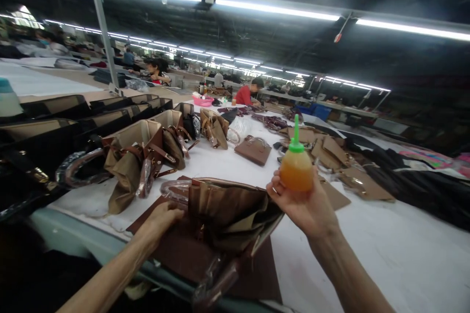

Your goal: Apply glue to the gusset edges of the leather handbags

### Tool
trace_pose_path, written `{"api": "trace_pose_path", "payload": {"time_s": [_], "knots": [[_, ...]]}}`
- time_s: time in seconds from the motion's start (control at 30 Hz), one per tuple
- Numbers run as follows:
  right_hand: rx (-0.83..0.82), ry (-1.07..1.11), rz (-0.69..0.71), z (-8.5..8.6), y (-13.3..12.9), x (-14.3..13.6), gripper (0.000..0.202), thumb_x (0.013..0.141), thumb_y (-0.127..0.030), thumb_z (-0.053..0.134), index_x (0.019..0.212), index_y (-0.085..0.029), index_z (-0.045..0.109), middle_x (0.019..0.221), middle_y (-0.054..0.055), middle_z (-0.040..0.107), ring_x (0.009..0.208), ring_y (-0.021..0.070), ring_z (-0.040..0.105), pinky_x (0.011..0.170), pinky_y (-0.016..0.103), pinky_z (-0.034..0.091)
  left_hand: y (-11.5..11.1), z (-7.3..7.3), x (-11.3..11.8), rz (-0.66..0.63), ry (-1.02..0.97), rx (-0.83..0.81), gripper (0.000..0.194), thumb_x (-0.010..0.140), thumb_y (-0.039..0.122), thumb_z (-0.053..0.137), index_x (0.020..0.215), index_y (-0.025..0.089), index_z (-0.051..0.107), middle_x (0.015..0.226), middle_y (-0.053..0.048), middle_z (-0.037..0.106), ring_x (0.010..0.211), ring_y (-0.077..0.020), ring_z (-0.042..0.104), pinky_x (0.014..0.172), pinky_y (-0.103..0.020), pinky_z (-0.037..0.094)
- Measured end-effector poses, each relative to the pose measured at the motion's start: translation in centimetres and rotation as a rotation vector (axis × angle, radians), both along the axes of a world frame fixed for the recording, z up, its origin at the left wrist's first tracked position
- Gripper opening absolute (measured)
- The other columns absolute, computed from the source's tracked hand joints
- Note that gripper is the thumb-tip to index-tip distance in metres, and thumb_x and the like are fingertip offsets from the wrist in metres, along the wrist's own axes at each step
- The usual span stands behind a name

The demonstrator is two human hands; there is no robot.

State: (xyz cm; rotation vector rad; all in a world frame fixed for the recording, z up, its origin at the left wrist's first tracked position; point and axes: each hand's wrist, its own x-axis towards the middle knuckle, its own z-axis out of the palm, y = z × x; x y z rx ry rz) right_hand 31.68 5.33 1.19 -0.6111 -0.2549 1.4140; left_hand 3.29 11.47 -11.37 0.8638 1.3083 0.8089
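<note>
My right hand (299,200) is wrapped round a clear squeeze bottle (295,171) of orange liquid, held upright with its green nozzle pointing up. In front of me a brown handbag (235,210) lies tilted on a dark brown sheet (179,249), its tan lining showing and its handles partly wrapped in clear plastic. My left hand (165,217) is at the bag's left side, below one handle, with its fingers bent; what they grip, if anything, is hidden.
Rows of black and brown bags (128,142) stand at the left of the white-covered table (389,249). A flat brown bag (253,150) and brown pieces lie beyond. Dark fabric (404,181) is at the right. A person in red (243,95) sits farther back.
</note>
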Motion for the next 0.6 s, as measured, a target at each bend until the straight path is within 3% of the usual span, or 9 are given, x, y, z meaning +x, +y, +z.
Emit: {"api": "trace_pose_path", "payload": {"time_s": [0.07, 0.13, 0.23, 0.33, 0.43, 0.53, 0.6], "knots": [[0.008, 0.011, 0.008, 0.0, 1.0, -0.1, 0.051, 0.088, -0.055, 0.044, 0.097, -0.009, 0.064, 0.083, 0.014, 0.061, 0.075, 0.0207, 0.058, 0.070, 0.039, 0.053, -1.2, 1.2, -1.4, -0.130, 0.257, 0.173, 0.001, 0.060, 0.014, 0.064, 0.059, 0.014, 0.063, 0.056, 0.000, 0.059, 0.062, -0.0175, 0.057, 0.056, -0.023, 0.043], [0.015, 0.024, 0.007, 0.1, 1.8, -0.3, 0.050, 0.089, -0.054, 0.043, 0.097, -0.009, 0.063, 0.083, 0.013, 0.061, 0.074, 0.0205, 0.058, 0.070, 0.040, 0.053, -2.8, 2.9, -1.4, -0.214, 0.528, 0.463, 0.009, 0.070, 0.022, 0.060, 0.064, 0.016, 0.064, 0.060, -0.001, 0.062, 0.065, -0.0186, 0.058, 0.059, -0.024, 0.045], [0.023, 0.039, 0.013, 0.5, 2.7, -0.9, 0.047, 0.089, -0.053, 0.043, 0.093, -0.011, 0.063, 0.082, 0.012, 0.062, 0.074, 0.0194, 0.058, 0.071, 0.039, 0.053, -4.4, 6.4, 1.3, -0.294, 0.604, 1.033, 0.021, 0.085, 0.021, 0.043, 0.092, 0.020, 0.063, 0.093, -0.003, 0.068, 0.088, -0.0172, 0.062, 0.077, -0.025, 0.048], [0.024, 0.038, 0.016, 0.8, 3.2, -1.4, 0.046, 0.090, -0.052, 0.042, 0.090, -0.011, 0.063, 0.082, 0.011, 0.062, 0.074, 0.0187, 0.058, 0.070, 0.038, 0.053, -3.6, 9.9, 5.2, -0.568, 0.653, 1.518, 0.037, 0.085, 0.009, 0.035, 0.112, 0.019, 0.057, 0.121, -0.006, 0.060, 0.116, -0.0166, 0.051, 0.100, -0.031, 0.040], [0.006, 0.029, 0.008, 0.9, 3.3, -1.4, 0.045, 0.091, -0.051, 0.042, 0.090, -0.011, 0.062, 0.082, 0.011, 0.062, 0.075, 0.0192, 0.059, 0.070, 0.038, 0.053, -1.2, 11.3, 8.1, -0.805, 0.780, 1.654, 0.030, 0.081, 0.012, 0.045, 0.107, 0.017, 0.061, 0.135, -0.010, 0.048, 0.128, -0.0205, 0.039, 0.109, -0.037, 0.030], [-0.008, 0.029, -0.009, 0.8, 3.3, -1.0, 0.045, 0.091, -0.050, 0.041, 0.090, -0.011, 0.062, 0.082, 0.012, 0.062, 0.075, 0.0194, 0.059, 0.070, 0.037, 0.053, 0.5, 10.3, 8.9, -0.924, 0.889, 1.643, 0.013, 0.077, 0.021, 0.057, 0.084, 0.015, 0.067, 0.141, -0.013, 0.040, 0.132, -0.0248, 0.033, 0.112, -0.038, 0.024], [-0.009, 0.033, -0.023, 0.7, 3.3, -0.5, 0.044, 0.091, -0.050, 0.042, 0.090, -0.010, 0.062, 0.082, 0.011, 0.062, 0.074, 0.0191, 0.059, 0.070, 0.037, 0.053, 0.2, 9.0, 8.0, -0.943, 0.970, 1.637, 0.012, 0.073, 0.022, 0.061, 0.079, 0.013, 0.067, 0.144, -0.014, 0.036, 0.135, -0.0264, 0.028, 0.114, -0.039, 0.018]]}}
